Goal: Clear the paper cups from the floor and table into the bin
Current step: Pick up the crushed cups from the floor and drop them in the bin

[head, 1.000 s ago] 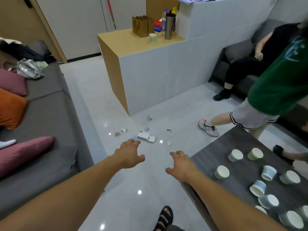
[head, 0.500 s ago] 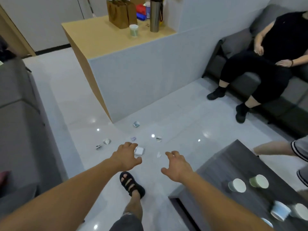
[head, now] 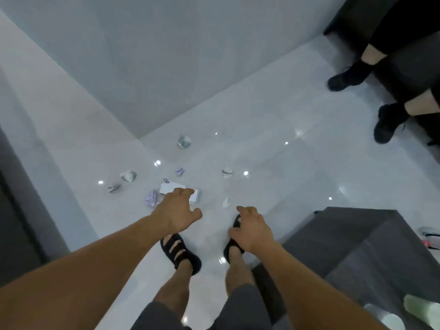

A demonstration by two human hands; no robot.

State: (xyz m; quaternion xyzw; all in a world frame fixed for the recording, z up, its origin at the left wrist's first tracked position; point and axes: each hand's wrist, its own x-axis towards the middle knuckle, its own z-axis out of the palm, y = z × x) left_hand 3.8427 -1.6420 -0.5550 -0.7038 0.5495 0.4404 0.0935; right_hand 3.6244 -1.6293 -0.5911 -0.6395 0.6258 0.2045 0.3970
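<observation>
The left hand [head: 177, 209] hangs over the floor [head: 273, 144] with fingers spread and slack, holding nothing; its fingertips overlap a white box [head: 172, 188]. The right hand [head: 253, 228], just beside it, is loosely curled and holds nothing either. Crushed paper cups [head: 184, 141] lie scattered beyond the left hand's fingertips. Behind the right hand, more cups [head: 390, 320] sit on the dark table [head: 357, 246].
</observation>
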